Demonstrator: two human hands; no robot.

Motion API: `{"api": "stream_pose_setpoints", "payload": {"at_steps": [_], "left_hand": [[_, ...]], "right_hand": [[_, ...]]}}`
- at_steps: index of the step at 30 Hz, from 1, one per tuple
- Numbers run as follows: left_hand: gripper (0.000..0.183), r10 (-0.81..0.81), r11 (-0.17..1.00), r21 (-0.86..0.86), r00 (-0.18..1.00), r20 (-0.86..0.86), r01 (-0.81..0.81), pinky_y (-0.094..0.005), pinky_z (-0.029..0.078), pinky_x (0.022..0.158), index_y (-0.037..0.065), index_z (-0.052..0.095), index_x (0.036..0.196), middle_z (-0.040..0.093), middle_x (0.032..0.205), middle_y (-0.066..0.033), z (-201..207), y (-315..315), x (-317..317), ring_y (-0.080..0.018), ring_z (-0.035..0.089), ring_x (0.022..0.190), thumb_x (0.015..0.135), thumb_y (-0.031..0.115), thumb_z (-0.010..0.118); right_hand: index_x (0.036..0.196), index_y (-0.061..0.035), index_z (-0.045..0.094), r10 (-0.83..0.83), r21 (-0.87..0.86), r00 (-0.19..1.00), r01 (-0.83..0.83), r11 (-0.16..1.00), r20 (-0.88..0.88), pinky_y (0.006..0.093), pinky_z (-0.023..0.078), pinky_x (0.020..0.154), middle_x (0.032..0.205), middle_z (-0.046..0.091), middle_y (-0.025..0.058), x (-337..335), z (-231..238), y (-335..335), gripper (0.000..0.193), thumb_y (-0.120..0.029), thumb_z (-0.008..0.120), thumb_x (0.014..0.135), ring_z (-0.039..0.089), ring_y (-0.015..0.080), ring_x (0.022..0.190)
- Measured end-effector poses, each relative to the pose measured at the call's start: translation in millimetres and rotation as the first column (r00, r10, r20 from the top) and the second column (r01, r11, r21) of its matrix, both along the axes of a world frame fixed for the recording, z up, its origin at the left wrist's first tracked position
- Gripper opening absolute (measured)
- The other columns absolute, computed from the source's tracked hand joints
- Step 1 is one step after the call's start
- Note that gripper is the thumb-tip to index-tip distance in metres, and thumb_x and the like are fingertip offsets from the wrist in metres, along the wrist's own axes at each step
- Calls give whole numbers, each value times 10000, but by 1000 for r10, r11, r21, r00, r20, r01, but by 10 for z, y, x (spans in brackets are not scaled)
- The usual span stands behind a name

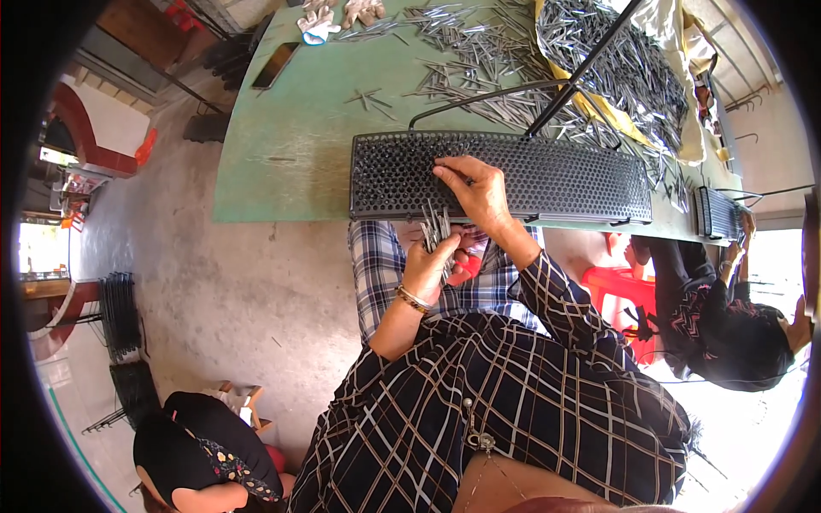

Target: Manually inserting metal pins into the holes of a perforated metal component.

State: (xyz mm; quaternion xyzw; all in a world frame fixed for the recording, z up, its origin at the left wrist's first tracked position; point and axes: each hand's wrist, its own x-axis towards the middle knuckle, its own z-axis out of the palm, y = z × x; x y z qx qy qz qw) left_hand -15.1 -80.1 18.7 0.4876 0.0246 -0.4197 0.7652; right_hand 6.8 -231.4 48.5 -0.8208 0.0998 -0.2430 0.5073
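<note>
A long black panel full of round holes (573, 175) stands at the table's near edge, in front of me. My left hand (423, 272) is closed round a bundle of thin grey sticks (434, 224), just below the panel's lower edge. Their ends point up toward the panel. Over the left half of the panel, my right hand (481, 195) has its thumb and forefinger pinched together close to the holes. Anything between those fingertips is too small to make out. Dark bits sit in many holes at the panel's left side.
The green table (291, 154) carries a phone (276, 66), work gloves (318, 26) and loose grey sticks (479, 51). A sack (616, 68) heaped with more sticks lies back right. Black bars rise behind the panel. One person (727, 325) works at right; another (214, 445) is at lower left.
</note>
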Motion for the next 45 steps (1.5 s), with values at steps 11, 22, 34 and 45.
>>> {"api": "stream_pose_setpoints", "payload": {"at_steps": [11, 22, 34, 45], "left_hand": [[214, -16, 999, 35, 1000, -1, 16, -235, 462, 508, 13, 595, 1058, 663, 876, -89, 3, 1, -9, -108, 585, 661, 886, 142, 592], [229, -30, 1000, -4, 999, 12, 31, -230, 450, 506, 18, 586, 1080, 661, 880, -97, 43, 19, -20, -108, 578, 660, 890, 146, 592], [223, -154, 980, -110, 983, 100, 164, -204, 383, 463, 5, 551, 1096, 628, 824, -87, 75, 96, 50, -84, 518, 581, 908, 123, 569], [149, -118, 987, -99, 991, 59, 123, -171, 311, 396, 55, 534, 1007, 614, 757, -37, 8, 135, 69, -37, 464, 524, 904, 145, 593]], "right_hand": [[989, -53, 674, 197, -431, 966, -108, 896, 167, 370, 494, 733, 898, 637, 104, -7, -80, -91, 224, -89, 676, 768, 604, 287, 823], [1007, -37, 662, 213, -558, 974, -135, 819, 78, 370, 483, 754, 996, 596, 110, -30, -102, -150, 226, -77, 649, 786, 590, 298, 851], [852, 24, 688, 438, 468, 841, -263, 844, -317, 232, 412, 578, 681, 608, 9, -251, 227, -120, 203, -177, 657, 863, 498, 51, 658], [873, 42, 680, 265, 419, 910, -116, 900, -318, 238, 455, 549, 679, 643, 62, -170, 131, -94, 248, -202, 644, 852, 562, 84, 609]]}}
